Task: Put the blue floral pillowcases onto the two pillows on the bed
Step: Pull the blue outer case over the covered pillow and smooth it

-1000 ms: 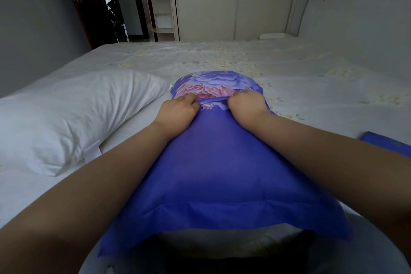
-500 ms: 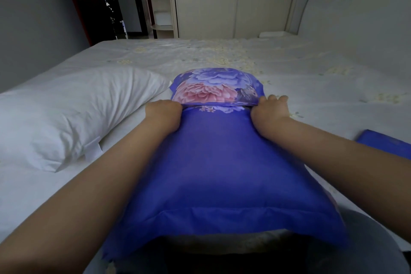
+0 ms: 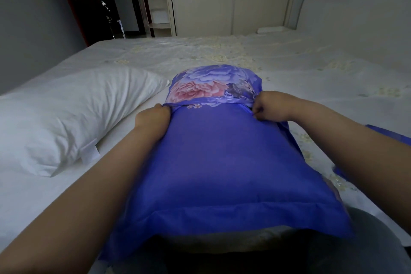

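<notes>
The blue floral pillowcase point(image 3: 222, 158), stuffed with a pillow, lies on the bed point(image 3: 289, 69). Left hand point(image 3: 153, 118) and right hand point(image 3: 269, 107) each grip its far flap edge. The bare white pillow point(image 3: 66, 113) lies left of it.

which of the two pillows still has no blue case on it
The white pillow lying on the bed's left side is bare. The other pillow, in the middle, is covered in blue fabric, with both hands gripping its floral far end.

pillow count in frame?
2. A bare white pillow lies on the bed's left side; the other sits inside the blue pillowcase in front, gripped by the left hand and right hand.
</notes>
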A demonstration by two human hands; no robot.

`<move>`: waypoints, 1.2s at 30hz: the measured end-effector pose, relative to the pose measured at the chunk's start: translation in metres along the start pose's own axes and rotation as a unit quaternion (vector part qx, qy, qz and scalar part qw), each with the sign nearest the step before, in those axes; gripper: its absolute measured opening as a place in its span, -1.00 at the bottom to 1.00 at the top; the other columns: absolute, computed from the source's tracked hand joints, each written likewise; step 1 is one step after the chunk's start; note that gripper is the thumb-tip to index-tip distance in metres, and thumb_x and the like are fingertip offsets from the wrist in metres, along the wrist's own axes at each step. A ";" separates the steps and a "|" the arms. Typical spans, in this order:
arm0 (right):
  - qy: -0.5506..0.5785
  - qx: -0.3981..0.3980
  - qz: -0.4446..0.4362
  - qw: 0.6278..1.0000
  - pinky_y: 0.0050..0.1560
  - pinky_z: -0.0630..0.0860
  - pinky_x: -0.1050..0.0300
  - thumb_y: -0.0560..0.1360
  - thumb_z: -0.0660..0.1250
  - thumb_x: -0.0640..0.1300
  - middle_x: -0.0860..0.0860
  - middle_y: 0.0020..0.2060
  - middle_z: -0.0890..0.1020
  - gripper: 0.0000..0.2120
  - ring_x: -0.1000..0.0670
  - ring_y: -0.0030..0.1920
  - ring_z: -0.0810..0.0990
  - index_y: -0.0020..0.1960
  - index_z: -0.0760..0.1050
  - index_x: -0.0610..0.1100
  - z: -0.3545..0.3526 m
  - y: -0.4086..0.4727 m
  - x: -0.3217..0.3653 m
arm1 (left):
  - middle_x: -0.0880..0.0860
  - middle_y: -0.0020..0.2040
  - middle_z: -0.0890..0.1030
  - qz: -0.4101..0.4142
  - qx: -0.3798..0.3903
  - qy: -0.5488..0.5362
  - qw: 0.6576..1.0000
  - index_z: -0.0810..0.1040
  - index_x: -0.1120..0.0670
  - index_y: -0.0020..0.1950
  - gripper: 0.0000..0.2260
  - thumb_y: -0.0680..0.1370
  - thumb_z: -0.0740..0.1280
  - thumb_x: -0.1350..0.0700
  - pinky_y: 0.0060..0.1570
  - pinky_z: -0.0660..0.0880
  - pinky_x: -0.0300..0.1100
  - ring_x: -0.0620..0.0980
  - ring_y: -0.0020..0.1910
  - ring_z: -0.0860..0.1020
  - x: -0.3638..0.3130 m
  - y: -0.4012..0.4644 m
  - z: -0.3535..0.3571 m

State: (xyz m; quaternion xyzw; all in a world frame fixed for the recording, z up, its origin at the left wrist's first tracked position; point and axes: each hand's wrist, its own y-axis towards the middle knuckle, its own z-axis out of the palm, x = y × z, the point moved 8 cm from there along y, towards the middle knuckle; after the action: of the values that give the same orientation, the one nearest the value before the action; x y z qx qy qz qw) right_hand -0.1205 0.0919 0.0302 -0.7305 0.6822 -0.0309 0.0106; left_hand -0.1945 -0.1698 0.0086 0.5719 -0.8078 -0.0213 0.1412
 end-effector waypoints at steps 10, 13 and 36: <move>-0.038 -0.391 -0.053 0.918 -0.29 0.47 0.05 0.41 0.29 -0.22 -0.16 -0.13 0.53 -0.91 -0.21 -0.12 0.53 -0.13 0.55 -0.20 -0.024 -0.034 0.024 | 0.17 0.09 0.58 -0.044 -0.002 -0.004 0.999 0.57 0.18 0.10 -0.77 0.51 0.20 0.22 -0.06 0.47 -0.07 0.20 0.05 0.57 0.018 0.000 -0.004; -0.021 -0.234 -0.071 0.969 -0.08 0.44 0.05 0.47 0.22 -0.22 -0.10 -0.01 0.54 -0.87 -0.16 0.05 0.51 -0.01 0.49 -0.14 -0.004 -0.024 0.023 | 0.20 -0.03 0.60 -0.050 -0.103 -0.078 0.990 0.61 0.14 0.02 -0.76 0.54 0.19 0.07 -0.19 0.46 -0.06 0.23 -0.07 0.58 0.032 -0.003 0.005; 0.021 0.122 0.018 0.992 -0.29 0.43 0.18 0.36 0.40 -0.27 -0.09 -0.30 0.59 -0.83 -0.05 -0.31 0.53 -0.31 0.49 -0.05 0.007 -0.001 -0.010 | 0.21 -0.07 0.58 -0.086 -0.228 -0.229 0.942 0.61 0.22 -0.06 -0.84 0.52 0.27 0.18 -0.25 0.41 -0.01 0.23 -0.06 0.54 0.026 -0.020 0.004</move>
State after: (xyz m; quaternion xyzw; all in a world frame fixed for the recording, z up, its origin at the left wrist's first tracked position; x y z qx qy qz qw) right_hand -0.1202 0.1019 0.0229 -0.7108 0.6862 -0.1287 0.0858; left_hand -0.1854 -0.2017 0.0065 0.5712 -0.7396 -0.3477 0.0765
